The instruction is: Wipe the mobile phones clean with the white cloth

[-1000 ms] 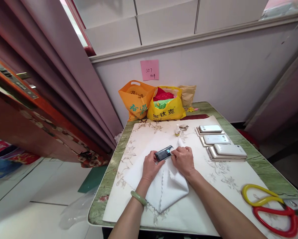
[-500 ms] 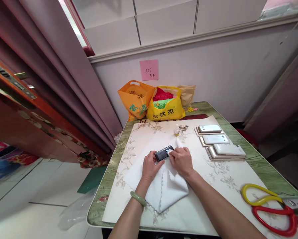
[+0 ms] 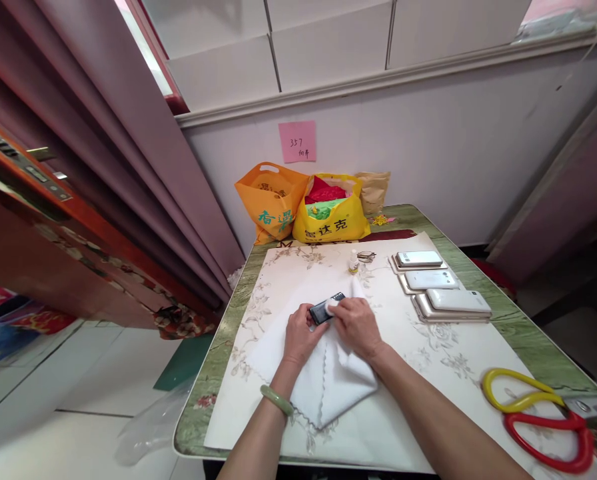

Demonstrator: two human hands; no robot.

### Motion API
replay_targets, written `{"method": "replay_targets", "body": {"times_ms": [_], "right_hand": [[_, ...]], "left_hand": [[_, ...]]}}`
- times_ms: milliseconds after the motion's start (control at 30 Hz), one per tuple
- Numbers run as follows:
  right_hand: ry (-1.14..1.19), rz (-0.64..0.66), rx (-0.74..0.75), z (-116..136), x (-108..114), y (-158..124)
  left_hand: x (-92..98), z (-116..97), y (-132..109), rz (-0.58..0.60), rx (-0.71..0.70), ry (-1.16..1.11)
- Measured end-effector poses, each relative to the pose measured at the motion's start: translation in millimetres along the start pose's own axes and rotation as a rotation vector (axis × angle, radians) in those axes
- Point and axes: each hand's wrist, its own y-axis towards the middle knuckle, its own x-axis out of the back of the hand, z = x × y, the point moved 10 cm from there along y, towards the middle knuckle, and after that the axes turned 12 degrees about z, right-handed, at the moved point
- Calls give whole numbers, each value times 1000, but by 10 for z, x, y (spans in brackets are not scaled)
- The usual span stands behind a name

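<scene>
My left hand (image 3: 300,337) grips a small dark phone (image 3: 323,311) by its near end, just above the table. A white cloth (image 3: 328,383) lies spread under both hands. My right hand (image 3: 357,325) pinches a fold of that cloth and presses it onto the phone's face, covering its right half. A green bangle (image 3: 277,399) sits on my left wrist.
Three white phones (image 3: 436,287) lie in a row right of the hands. A small bottle (image 3: 353,262) and glasses (image 3: 366,256) stand behind. Orange bag (image 3: 270,200) and yellow bag (image 3: 330,215) at the far edge; yellow and red rings (image 3: 543,420) at the front right. Table (image 3: 513,319) drops off left.
My right hand has slid left along the phone with the cloth, now covering more of its face. The left hand has kept its grip in place.
</scene>
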Motion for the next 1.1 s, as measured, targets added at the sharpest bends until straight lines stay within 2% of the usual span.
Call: {"method": "replay_targets", "body": {"times_ms": [67,133,267,333,400,500,567,633,733,800,867,1000,1033,1100], "right_hand": [[13,57,159,266,-75,7],[-3,64,177,298,-94,26],[-86,-14,-129,-172,-13,59],[-117,-22,-217,-284,-4,45],[-110,-9,-159,-165,-33,49],[-53,33,72,215,-104,62],[-31,42,137,302,-113,66],[-40,18,55,142,-75,82],[-85,-28,-182,-269,1,63],[-118,-33,-251,-372,14,35],[-121,-19,-187,-244,-15,33],[-47,53,156,295,-128,38],[-35,54,191,340,-130,36],[-37,19,123,214,-90,52]], "left_hand": [[11,-8,-3,-15,-6,6],[20,-16,-6,-25,-13,10],[14,-14,-2,-13,-14,12],[9,-7,2,-7,-9,4],[9,-10,5,-9,-9,4],[20,-18,6,-23,-5,17],[21,-21,7,-23,-3,21],[19,-25,6,-17,-6,19],[15,-21,6,-10,-9,10],[12,-11,7,-8,-4,7],[8,-10,7,-7,-3,16],[13,-11,4,-18,6,38],[12,-10,3,-17,8,38],[6,-12,4,-10,7,33]]}}
